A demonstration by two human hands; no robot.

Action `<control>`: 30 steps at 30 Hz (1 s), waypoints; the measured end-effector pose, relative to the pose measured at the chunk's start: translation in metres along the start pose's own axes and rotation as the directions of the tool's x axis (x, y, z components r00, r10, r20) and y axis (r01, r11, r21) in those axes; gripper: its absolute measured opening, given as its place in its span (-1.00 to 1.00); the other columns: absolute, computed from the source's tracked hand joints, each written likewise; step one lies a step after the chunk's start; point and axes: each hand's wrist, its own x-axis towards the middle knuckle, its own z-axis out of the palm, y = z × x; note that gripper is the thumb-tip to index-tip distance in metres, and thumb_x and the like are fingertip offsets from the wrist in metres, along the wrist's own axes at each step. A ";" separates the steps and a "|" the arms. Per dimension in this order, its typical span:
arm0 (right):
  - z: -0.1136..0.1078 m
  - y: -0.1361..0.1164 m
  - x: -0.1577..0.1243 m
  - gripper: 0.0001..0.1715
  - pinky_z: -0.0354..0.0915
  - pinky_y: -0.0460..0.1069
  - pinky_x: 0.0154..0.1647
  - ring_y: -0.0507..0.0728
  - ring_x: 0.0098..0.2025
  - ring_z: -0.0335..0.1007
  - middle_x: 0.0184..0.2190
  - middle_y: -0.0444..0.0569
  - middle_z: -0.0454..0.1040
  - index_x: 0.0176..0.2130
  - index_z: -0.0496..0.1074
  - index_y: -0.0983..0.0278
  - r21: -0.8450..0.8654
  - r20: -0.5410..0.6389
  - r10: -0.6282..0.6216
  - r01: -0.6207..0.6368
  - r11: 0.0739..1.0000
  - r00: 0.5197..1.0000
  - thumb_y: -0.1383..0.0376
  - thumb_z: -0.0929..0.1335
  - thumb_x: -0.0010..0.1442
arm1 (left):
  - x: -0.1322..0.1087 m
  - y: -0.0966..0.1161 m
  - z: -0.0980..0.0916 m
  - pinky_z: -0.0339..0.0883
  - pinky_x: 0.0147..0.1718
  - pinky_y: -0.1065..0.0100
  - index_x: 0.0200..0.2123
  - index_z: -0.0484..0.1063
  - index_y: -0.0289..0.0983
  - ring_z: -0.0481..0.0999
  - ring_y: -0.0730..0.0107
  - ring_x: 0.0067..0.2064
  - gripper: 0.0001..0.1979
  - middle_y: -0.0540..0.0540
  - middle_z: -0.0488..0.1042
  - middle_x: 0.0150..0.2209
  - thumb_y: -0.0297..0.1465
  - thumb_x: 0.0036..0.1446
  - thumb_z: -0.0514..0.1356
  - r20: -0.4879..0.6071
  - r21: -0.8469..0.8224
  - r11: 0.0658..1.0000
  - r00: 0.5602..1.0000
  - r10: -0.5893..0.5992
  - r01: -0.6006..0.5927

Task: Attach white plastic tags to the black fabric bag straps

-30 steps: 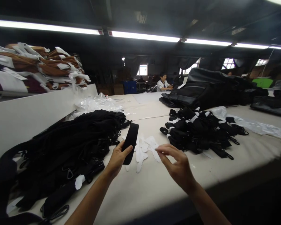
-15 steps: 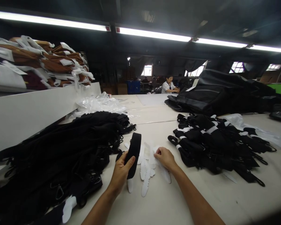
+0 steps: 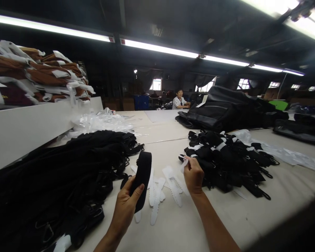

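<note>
Wrapped in my left hand point(image 3: 127, 199) is a folded black strap point(image 3: 144, 175), held upright in a flat loop. My right hand point(image 3: 193, 173) pinches a white serrated strip point(image 3: 184, 164), partly hidden by the fingers. Several more white strips point(image 3: 155, 201) lie loosely on the table between the two hands. Left of my left hand spreads a large heap of black straps point(image 3: 78, 157) with metal clips. Beyond my right hand, a pile of folded black straps point(image 3: 225, 161) is banded with white strips.
Black bags point(image 3: 223, 108) lie at the back right. Clear plastic wrapping point(image 3: 102, 120) sits at the back left, beside a white partition point(image 3: 42, 122). Brown and white bundles point(image 3: 49, 73) are stacked behind the partition. A person point(image 3: 180, 99) sits across the room.
My right hand has lifted a white strip off the loose ones and moved right and slightly up. The left hand still holds the strap. The view has turned a little to the right.
</note>
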 end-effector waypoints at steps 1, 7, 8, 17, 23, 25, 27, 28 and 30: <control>0.003 -0.007 -0.005 -0.68 0.23 0.10 0.07 0.24 -0.01 0.40 -0.12 0.16 0.53 -0.15 0.52 0.28 0.057 0.015 -0.035 0.034 0.998 0.999 0.27 0.23 0.25 | -0.001 0.000 0.000 0.33 -0.23 0.39 0.00 0.46 -0.19 0.49 0.26 -0.18 -0.55 -0.04 0.55 -0.19 -0.12 0.09 0.31 -0.007 0.010 1.000 1.000 0.011 -0.011; 0.013 -0.031 -0.003 -0.90 0.36 -0.01 -0.09 0.12 -0.21 0.47 -0.31 -0.02 0.54 -0.33 0.55 0.21 0.382 -0.010 -0.005 0.008 0.924 1.000 0.27 0.42 0.08 | 0.000 0.000 -0.005 0.34 -0.32 0.43 0.08 0.41 -0.18 0.50 0.31 -0.25 -0.47 -0.01 0.56 -0.27 -0.12 0.07 0.34 -0.084 -0.098 0.995 0.996 0.006 -0.015; 0.009 -0.028 0.003 -0.88 0.36 -0.01 -0.09 0.11 -0.21 0.46 -0.31 -0.02 0.52 -0.31 0.52 0.23 0.425 -0.073 0.068 -0.031 0.905 0.995 0.25 0.41 0.09 | 0.001 0.000 -0.006 0.34 -0.37 0.44 0.06 0.42 -0.20 0.50 0.33 -0.30 -0.46 -0.02 0.56 -0.30 -0.11 0.06 0.35 -0.099 -0.142 0.990 0.995 -0.013 -0.001; 0.001 -0.037 -0.015 -0.55 0.47 0.01 -0.26 0.12 -0.32 0.52 -0.40 -0.06 0.50 -0.25 0.41 0.32 0.741 0.235 0.432 -0.448 0.501 0.871 0.14 0.53 -0.07 | -0.004 0.008 -0.006 0.34 -0.31 0.41 -0.07 0.54 -0.28 0.51 0.32 -0.28 -0.62 -0.12 0.60 -0.26 -0.21 0.08 0.36 0.157 -0.209 0.978 0.987 0.013 0.020; 0.012 -0.084 -0.055 -0.65 0.36 -0.07 -0.36 0.09 -0.31 0.45 -0.39 -0.11 0.50 -0.20 0.42 0.28 0.744 0.555 0.235 -0.602 0.289 0.798 0.23 0.53 0.04 | -0.013 0.001 0.012 0.33 -0.20 0.28 0.36 0.02 -0.23 0.55 0.19 -0.20 -0.15 -0.11 0.57 -0.25 -0.27 0.09 0.35 0.322 -0.180 0.978 0.946 -0.043 0.105; 0.009 -0.093 -0.062 -0.73 0.28 -0.09 -0.45 0.09 -0.34 0.41 -0.44 -0.12 0.47 -0.25 0.41 0.27 0.688 0.662 0.184 -0.686 0.237 0.727 0.22 0.49 0.10 | -0.012 0.000 0.014 0.32 -0.25 0.30 0.40 -0.22 -0.24 0.56 0.21 -0.26 -0.01 -0.09 0.57 -0.31 -0.24 0.10 0.35 0.263 -0.202 0.966 0.959 -0.103 0.159; 0.006 -0.099 -0.065 -0.72 0.20 -0.11 -0.53 0.07 -0.40 0.37 -0.49 -0.15 0.43 -0.28 0.39 0.27 0.638 0.724 0.185 -0.747 0.187 0.664 0.20 0.50 0.10 | -0.010 -0.001 0.014 0.32 -0.32 0.33 0.37 -0.07 -0.28 0.56 0.26 -0.33 -0.08 -0.12 0.57 -0.32 -0.21 0.08 0.36 0.224 -0.227 0.954 0.964 -0.147 0.198; 0.005 -0.101 -0.065 -0.69 0.16 -0.12 -0.56 0.06 -0.43 0.34 -0.50 -0.16 0.42 -0.28 0.38 0.27 0.629 0.735 0.192 -0.760 0.164 0.650 0.19 0.51 0.07 | -0.009 -0.001 0.013 0.31 -0.37 0.36 0.30 0.10 -0.30 0.54 0.30 -0.39 -0.18 -0.13 0.57 -0.33 -0.19 0.07 0.37 0.232 -0.240 0.946 0.959 -0.164 0.220; 0.005 -0.104 -0.065 -0.63 0.12 -0.13 -0.60 0.04 -0.47 0.30 -0.51 -0.17 0.39 -0.31 0.36 0.27 0.641 0.730 0.199 -0.756 0.135 0.654 0.19 0.55 0.00 | -0.009 0.000 0.012 0.29 -0.47 0.42 0.05 0.37 -0.34 0.47 0.42 -0.49 -0.42 -0.14 0.56 -0.37 -0.15 0.05 0.37 0.279 -0.264 0.929 0.942 -0.184 0.260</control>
